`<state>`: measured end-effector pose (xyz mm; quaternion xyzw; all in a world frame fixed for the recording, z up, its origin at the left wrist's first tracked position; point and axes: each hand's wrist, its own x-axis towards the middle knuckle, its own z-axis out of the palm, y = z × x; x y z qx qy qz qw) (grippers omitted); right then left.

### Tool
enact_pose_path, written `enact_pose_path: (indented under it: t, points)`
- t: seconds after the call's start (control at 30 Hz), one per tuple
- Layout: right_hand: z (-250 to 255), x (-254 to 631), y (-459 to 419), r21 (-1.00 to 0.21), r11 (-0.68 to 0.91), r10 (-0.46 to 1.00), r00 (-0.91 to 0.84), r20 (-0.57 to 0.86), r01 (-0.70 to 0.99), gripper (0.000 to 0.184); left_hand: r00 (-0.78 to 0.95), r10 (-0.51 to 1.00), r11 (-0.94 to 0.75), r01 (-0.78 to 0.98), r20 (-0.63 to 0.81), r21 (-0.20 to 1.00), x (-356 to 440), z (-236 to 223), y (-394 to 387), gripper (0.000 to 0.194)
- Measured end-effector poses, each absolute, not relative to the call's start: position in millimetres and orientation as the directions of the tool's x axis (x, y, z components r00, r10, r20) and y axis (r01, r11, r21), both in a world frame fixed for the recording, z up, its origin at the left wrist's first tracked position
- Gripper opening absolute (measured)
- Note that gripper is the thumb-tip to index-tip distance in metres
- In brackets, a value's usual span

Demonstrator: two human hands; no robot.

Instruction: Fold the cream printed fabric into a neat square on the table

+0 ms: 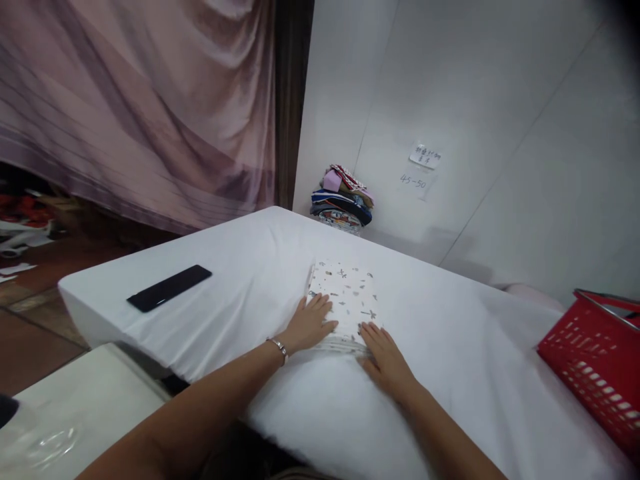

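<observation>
Nearest us are our bare forearms [200,400], reaching forward over a white-covered table [450,320]. Our left hand [307,325] lies palm down with its fingers a little spread, touching the near left part of a folded cloth [353,293]; a bracelet [279,349] circles its wrist. Our right hand [389,360] has its fingers stretched out close together on the cloth's near right corner, the thumb low by the near edge. The cloth, white with small scattered motifs, lies flat between our hands and reaches beyond them, its layers showing at the near edge.

Well to the left of our left hand, a flat black slab [170,288] rests on the table. Beyond both hands, a pile of folded fabrics [343,200] stands by the far edge, near a pale wall [475,100] bearing two paper notes [425,157]; the lower reads "45-50". A red basket [595,360] sits well right of our right hand. A pink curtain [175,100] hangs beyond our left hand.
</observation>
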<state>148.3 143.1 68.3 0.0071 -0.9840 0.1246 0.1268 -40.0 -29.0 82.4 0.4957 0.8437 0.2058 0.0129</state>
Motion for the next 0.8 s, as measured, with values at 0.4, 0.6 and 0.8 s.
enact_pose_path:
  t: [0.4,0.6,0.8]
  points:
    - [76.8,145.1,166.8,-0.897,0.226,0.642,-0.75,-0.156,0.38,0.065,-0.794,0.589,0.563,0.539,0.153,0.627,-43.2,88.6,-51.1,0.052]
    - [96.1,139.4,160.9,-0.893,0.198,0.558,-0.795,-0.237,0.405,0.066,-0.841,0.54,0.632,0.394,-0.015,0.668,-38.4,99.7,-56.1,0.062]
    - [115.6,172.8,214.7,-0.869,0.11,0.589,-0.736,-0.334,0.482,0.068,-0.69,0.723,0.462,0.441,-0.039,0.769,39.6,89.8,-70.4,0.077]
